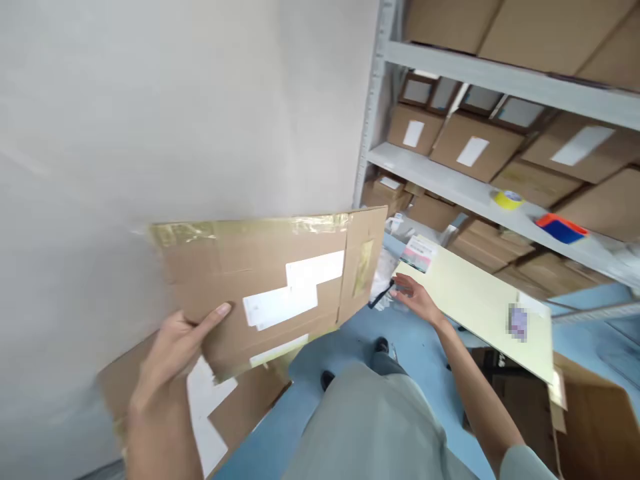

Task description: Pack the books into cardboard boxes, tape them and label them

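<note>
Cardboard sheet [265,267], labelled and taped, held up before the pale wall [200,120], left of the bench [470,293] and its left end. Left hand [175,347] grips its lower left part, thumb on the printed-label face, fingers behind. Right hand [413,297] by the bench's near left corner, fingers extended, loosely bent; black object [381,294] at the fingertips, cannot tell whether gripped. Second cardboard piece [257,400] lower, under the sheet. Barcoded card [419,253] at the bench's left edge; blurred purple item [517,322] toward its right edge. Yellow tape roll [507,199] on the shelf's front edge [430,170].
</note>
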Demonstrator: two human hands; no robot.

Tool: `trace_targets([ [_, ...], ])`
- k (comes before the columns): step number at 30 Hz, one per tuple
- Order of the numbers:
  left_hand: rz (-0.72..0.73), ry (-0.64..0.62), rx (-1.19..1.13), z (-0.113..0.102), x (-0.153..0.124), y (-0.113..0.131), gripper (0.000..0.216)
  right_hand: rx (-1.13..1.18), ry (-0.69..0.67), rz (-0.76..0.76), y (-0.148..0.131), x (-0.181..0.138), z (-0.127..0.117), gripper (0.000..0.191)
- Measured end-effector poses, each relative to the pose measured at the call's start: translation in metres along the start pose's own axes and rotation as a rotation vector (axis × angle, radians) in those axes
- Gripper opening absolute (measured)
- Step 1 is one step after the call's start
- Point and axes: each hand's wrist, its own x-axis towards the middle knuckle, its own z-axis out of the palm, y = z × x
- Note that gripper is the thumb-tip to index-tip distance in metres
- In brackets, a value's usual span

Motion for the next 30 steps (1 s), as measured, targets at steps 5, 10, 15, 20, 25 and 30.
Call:
trace_targets([
  [5,0.087,-0.453,-0.181,0.172,0.043,0.002,0.089,0.045,0.316,0.055,0.014,-0.036,-0.091,0.081],
  [10,0.109,-0.755,-0.171,0.308,0.034,0.011,0.087,-0.007,0.732,0.182,0.054,-0.079,-0.181,0.089],
  [15,0.021,-0.865,-0.198,0.41,0.025,0.022,0.082,0.184,0.739,0.193,0.109,-0.104,-0.261,0.073],
  [20,0.005,-0.868,-0.117,0.53,0.031,0.035,0.084,0.259,0.844,0.215,0.164,-0.102,-0.347,0.053],
  [25,0.048,-0.831,-0.036,0.641,0.035,0.048,0.074,0.267,0.831,0.229,0.209,-0.093,-0.415,0.046],
  [30,0.102,-0.785,0.063,0.71,0.04,0.053,0.056,0.144,0.791,0.288,0.238,-0.082,-0.454,0.033],
])
